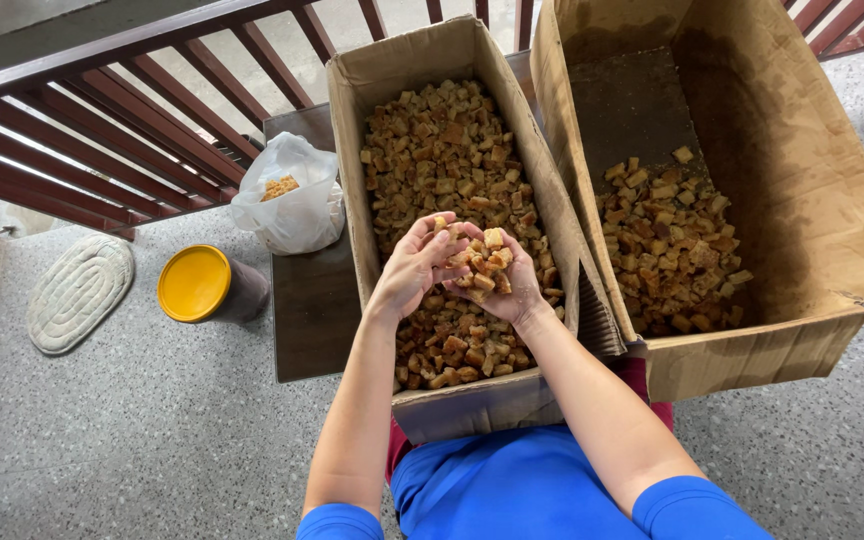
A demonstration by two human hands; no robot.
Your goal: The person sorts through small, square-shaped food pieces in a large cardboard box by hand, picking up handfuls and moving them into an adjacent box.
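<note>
Above a full cardboard box (372,150) on a dark desk (307,300), left hand (414,270) and right hand (502,285) cup a heaped handful of toasted bread cubes (480,262), loosely closed, where loose pieces could likely tumble past the rim onto the floor (132,430).

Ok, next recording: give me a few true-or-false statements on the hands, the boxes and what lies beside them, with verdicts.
1. Both hands, left hand and right hand, cup a heap of small brown toasted bread cubes over the narrow cardboard box. True.
2. The wide cardboard box on the right is filled to the brim. False: cubes cover only part of its bottom.
3. A round yellow lid tops a container on the floor. True.
4. The white plastic bag is empty. False: it holds some cubes.
5. An oval quilted mat lies inside the narrow box. False: it lies on the floor by the wooden railing.
</note>
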